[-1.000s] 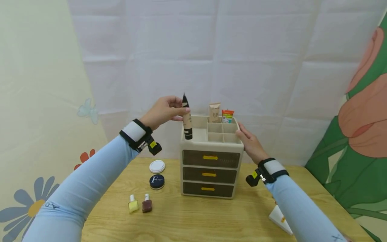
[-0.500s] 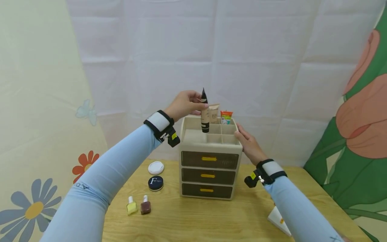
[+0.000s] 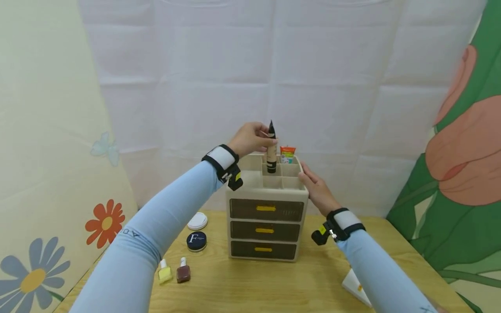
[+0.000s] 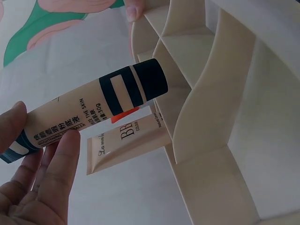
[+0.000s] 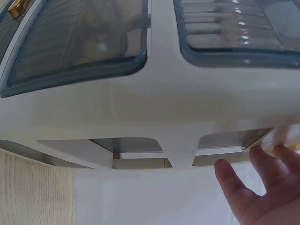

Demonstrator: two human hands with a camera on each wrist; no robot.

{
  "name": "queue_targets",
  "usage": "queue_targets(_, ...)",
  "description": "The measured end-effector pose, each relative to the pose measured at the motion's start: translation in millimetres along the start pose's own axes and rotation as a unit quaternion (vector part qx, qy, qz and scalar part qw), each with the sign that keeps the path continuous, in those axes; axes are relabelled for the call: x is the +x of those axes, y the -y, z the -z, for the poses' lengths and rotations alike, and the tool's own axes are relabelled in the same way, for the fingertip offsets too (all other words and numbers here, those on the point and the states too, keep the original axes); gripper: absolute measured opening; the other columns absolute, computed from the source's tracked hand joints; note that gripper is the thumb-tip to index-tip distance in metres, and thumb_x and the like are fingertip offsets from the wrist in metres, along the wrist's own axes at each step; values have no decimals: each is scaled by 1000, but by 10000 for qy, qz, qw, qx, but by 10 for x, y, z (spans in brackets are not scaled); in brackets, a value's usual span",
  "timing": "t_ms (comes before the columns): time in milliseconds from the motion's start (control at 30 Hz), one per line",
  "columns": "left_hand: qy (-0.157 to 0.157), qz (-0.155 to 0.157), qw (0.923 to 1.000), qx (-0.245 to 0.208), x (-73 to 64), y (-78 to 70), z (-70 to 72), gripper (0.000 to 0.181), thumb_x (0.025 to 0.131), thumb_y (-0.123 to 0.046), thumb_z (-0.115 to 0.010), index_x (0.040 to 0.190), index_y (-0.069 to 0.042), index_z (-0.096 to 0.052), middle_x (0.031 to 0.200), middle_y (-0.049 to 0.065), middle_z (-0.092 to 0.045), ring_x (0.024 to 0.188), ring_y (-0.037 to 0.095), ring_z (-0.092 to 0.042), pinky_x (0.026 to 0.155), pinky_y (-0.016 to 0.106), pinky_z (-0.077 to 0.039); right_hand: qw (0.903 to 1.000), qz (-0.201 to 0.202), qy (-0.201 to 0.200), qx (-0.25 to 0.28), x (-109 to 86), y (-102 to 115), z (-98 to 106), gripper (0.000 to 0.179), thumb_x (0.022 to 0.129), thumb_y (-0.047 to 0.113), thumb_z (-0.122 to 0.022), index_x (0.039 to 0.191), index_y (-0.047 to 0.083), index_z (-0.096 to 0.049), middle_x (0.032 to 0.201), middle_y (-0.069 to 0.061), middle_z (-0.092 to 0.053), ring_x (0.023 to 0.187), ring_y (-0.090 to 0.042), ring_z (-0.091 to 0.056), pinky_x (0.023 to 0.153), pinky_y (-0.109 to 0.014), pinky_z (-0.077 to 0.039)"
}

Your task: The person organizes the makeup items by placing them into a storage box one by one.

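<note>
My left hand [image 3: 250,138] pinches a beige and black foundation tube [image 3: 272,150] between thumb and fingers. Its black cap points down over the small compartments of a cream drawer organizer [image 3: 266,194]. In the left wrist view the cap [image 4: 149,78] is just above the dividers, beside a beige BB cream tube [image 4: 129,146] that stands in a compartment. An orange and green tube [image 3: 287,154] stands in the back right compartment. Along the organizer's right side rests my right hand [image 3: 318,191]; the right wrist view shows its fingers [image 5: 267,164] spread, touching the side wall.
Left of the organizer lie a white round lid [image 3: 197,221], a dark round compact [image 3: 196,241], and yellow [image 3: 165,274] and dark-red [image 3: 183,272] nail polish bottles. A white box [image 3: 356,287] sits partly under the right forearm. A pale cloth [image 3: 211,87] hangs behind the table.
My left hand has carried the foundation tube to the right, from the large left compartment to above the small compartments. My right hand stays at the organizer's side.
</note>
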State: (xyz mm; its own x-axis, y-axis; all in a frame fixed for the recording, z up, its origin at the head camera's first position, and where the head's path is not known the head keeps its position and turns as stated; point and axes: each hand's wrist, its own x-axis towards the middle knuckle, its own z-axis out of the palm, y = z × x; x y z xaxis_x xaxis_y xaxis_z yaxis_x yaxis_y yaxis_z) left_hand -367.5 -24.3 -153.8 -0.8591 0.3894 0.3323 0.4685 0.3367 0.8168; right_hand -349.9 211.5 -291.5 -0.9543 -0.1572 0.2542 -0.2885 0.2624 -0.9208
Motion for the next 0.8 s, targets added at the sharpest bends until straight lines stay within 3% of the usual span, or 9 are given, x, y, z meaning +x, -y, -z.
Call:
queue_targets(267, -56, 190, 9997, 126, 64, 85, -45, 39, 90, -13, -71, 123, 3, -57, 109, 15, -62, 94, 25, -64, 83, 35, -55, 10000, -17, 47, 33, 4, 5, -32, 65, 103, 48, -37, 157, 27, -7, 161, -8, -9, 141, -37, -25, 105, -55, -34)
queue_targets(567, -51, 320, 9989, 349, 99, 149, -72, 40, 88, -13, -72, 122, 3, -57, 111, 17, -62, 90, 27, -65, 83, 37, -55, 9999, -4, 76, -70, 16, 31, -32, 68, 102, 51, -35, 157, 25, -6, 161, -7, -6, 143, -36, -18, 107, -58, -30)
queue_targets(800, 141, 400, 9981, 439, 109, 201, -116, 41, 89, -14, -72, 123, 2, -56, 114, 16, -61, 90, 24, -65, 78, 30, -56, 10000, -16, 23, -17, 25, 26, -32, 66, 103, 49, -36, 157, 27, -6, 161, -6, -6, 143, -36, -20, 106, -56, -33)
